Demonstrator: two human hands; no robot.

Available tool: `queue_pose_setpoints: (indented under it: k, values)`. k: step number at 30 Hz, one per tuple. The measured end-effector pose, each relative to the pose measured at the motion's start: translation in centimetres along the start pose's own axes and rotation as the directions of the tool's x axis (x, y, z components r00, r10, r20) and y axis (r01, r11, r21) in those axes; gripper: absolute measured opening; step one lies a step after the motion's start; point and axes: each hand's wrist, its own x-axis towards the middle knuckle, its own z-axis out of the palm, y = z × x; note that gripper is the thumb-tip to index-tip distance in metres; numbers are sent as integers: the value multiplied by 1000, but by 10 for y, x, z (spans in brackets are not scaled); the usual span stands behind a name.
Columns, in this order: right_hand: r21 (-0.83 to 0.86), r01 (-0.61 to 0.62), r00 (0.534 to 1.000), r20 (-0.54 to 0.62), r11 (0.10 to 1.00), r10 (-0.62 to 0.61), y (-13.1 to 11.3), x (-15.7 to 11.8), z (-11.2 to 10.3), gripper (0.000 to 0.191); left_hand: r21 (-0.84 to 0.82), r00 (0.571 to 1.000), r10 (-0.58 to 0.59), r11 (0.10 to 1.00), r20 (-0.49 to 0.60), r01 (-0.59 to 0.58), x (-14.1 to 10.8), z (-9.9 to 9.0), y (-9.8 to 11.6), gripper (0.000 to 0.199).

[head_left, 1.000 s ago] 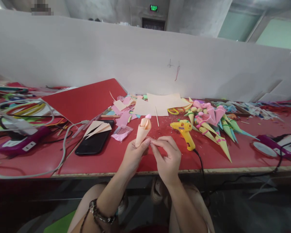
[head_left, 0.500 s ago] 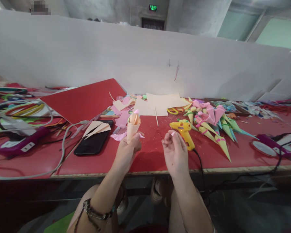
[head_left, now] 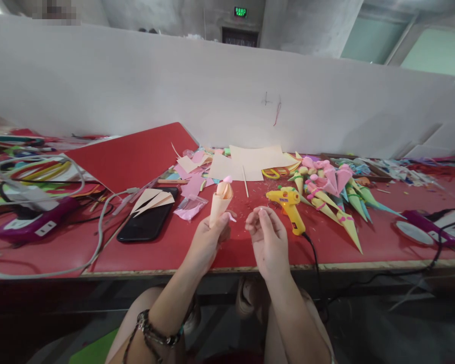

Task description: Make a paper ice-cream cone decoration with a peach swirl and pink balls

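Note:
My left hand (head_left: 208, 243) is wrapped round the lower part of a peach paper cone (head_left: 219, 206), held upright with a pink tip on top. A small pink strip pokes out by that thumb. To its right, my right hand (head_left: 269, 237) has thumb and index finger pinched together; a tiny pinkish bit seems to show at the fingertips. Beside it lies a yellow glue gun (head_left: 290, 205) with a black cable. Finished paper cones (head_left: 335, 194) in pink, yellow and green are heaped farther right.
A black phone (head_left: 147, 222) carries peach paper pieces. Near it are a plastic bag (head_left: 190, 207), a white cable (head_left: 99, 227) and a purple power strip (head_left: 38, 225). Cream sheets (head_left: 250, 161), a thin stick (head_left: 245, 182) and yellow scissors (head_left: 272, 173) lie behind.
My left hand has moved right with the paper cone, uncovering more of the plastic bag. My right hand has shifted slightly left, away from the glue gun.

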Motion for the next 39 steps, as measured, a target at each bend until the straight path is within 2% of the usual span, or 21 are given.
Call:
queue_pose_setpoints:
  k: [6, 14, 22, 29, 35, 39]
  values:
    - [-23, -16, 998, -64, 1000, 14, 1, 1, 0, 13, -6, 1000, -22, 1000, 7, 22, 0, 1, -3, 37]
    - [95, -97, 986, -128, 991, 109, 3, 4, -1, 14, -12, 999, -36, 999, 34, 36, 0, 1, -3, 37]
    - [132, -119, 981, -136, 984, 137, 2, 4, -1, 14, -11, 998, -36, 999, 49, 36, 0, 1, -4, 36]
    - [174, -167, 978, -96, 970, 185, 1, 3, -1, 14, -4, 997, -39, 999, 59, 40, 0, 0, -4, 36]
    - [242, -142, 989, -8, 960, 148, 2, 3, -2, 9, -4, 998, -27, 1000, 61, 28, -1, 1, -4, 37]
    - [202, -161, 986, -2, 966, 165, 2, 4, -2, 8, -1, 998, -25, 1000, 55, 25, -1, 2, -4, 36]
